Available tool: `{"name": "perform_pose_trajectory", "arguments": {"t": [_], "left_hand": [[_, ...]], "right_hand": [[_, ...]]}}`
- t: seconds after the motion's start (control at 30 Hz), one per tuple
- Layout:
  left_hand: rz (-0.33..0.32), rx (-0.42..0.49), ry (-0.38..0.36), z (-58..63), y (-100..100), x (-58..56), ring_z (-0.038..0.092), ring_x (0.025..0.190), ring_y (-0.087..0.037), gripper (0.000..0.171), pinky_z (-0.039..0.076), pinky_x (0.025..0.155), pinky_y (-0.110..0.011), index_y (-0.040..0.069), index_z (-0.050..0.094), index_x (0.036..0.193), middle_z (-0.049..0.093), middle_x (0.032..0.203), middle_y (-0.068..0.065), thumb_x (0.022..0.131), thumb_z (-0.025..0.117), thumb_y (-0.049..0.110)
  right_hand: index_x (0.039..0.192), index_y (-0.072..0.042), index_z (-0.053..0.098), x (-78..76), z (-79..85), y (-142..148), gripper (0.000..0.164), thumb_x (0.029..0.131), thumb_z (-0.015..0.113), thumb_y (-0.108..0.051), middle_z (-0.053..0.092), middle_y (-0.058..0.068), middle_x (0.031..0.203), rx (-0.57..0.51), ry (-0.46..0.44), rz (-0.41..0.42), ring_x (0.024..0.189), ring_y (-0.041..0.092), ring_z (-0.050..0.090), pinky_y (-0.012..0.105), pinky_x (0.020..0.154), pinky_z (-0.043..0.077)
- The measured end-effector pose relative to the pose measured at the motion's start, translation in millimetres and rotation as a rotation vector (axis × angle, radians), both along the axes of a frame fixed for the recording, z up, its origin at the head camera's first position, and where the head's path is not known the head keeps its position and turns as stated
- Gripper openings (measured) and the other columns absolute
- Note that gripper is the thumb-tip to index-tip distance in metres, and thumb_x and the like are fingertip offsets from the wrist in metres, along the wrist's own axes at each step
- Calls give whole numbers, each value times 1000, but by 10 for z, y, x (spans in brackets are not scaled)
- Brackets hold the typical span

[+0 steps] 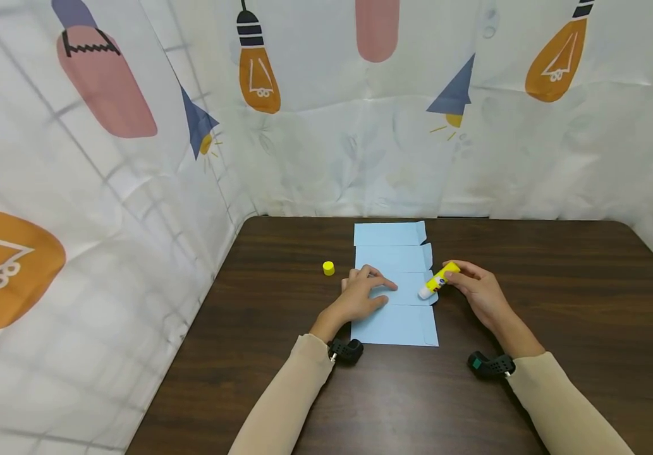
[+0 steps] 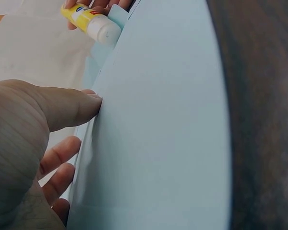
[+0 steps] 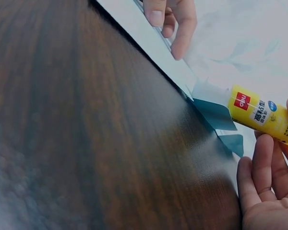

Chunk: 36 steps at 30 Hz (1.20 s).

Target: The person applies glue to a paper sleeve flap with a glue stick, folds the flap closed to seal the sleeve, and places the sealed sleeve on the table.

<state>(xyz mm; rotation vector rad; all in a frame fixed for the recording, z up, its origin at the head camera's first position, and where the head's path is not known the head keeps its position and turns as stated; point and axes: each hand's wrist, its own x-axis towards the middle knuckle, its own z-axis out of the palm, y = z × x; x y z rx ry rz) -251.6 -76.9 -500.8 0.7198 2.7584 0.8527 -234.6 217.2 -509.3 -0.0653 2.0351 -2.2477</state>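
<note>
A light blue creased paper sheet (image 1: 394, 325) with small side flaps lies flat on the table. On its left part rests my left hand (image 1: 360, 296), fingers spread and fairly straight; the thumb (image 2: 72, 108) touches the paper in the left wrist view. My right hand (image 1: 476, 291) holds a yellow glue stick (image 1: 442, 279) between thumb and fingers. The stick is tilted, its uncapped white end down at a flap (image 3: 213, 112) on the sheet's right edge. In the right wrist view the white end meets or nearly meets that flap; I cannot tell which.
A yellow cap (image 1: 329, 268) stands on the dark wooden table (image 1: 559, 303), left of the paper. Behind and to the left hangs a white patterned curtain (image 1: 326, 158). Each wrist wears a black band, such as the right wristband (image 1: 491, 365).
</note>
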Motion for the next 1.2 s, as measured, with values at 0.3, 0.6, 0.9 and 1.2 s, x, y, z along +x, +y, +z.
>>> {"name": "perform_pose_trajectory", "arguments": {"t": [0.3, 0.6, 0.9, 1.2], "left_hand": [[-4, 26, -11, -2, -4, 19, 36, 124, -25, 29, 26, 100, -45, 36, 70, 129, 49, 135, 1, 102, 64, 28], [-10, 21, -5, -8, -5, 9, 36, 121, -24, 29, 25, 99, -45, 36, 70, 129, 48, 135, 0, 102, 63, 28], [-10, 31, 8, 5, -2, 1, 36, 123, -25, 29, 26, 99, -45, 36, 70, 128, 49, 134, 1, 102, 64, 28], [-3, 15, 4, -15, 1, 0, 36, 121, -24, 29, 26, 98, -44, 37, 70, 129, 49, 135, 1, 102, 63, 28]], "right_hand": [[149, 7, 44, 16, 17, -1, 64, 98, 71, -23, 59, -2, 134, -18, -21, -16, 108, 3, 59, 12, 94, 50], [150, 6, 43, 11, 8, -11, 67, 97, 71, -23, 58, -7, 127, -13, -18, -42, 110, 3, 58, 12, 95, 50], [149, 2, 46, 0, 21, -5, 62, 98, 70, -23, 59, -9, 125, 3, -5, -47, 111, 4, 57, 11, 95, 49], [150, 4, 44, 7, 15, 2, 65, 98, 71, -23, 57, -5, 130, -14, -24, -39, 111, 3, 57, 12, 96, 50]]}}
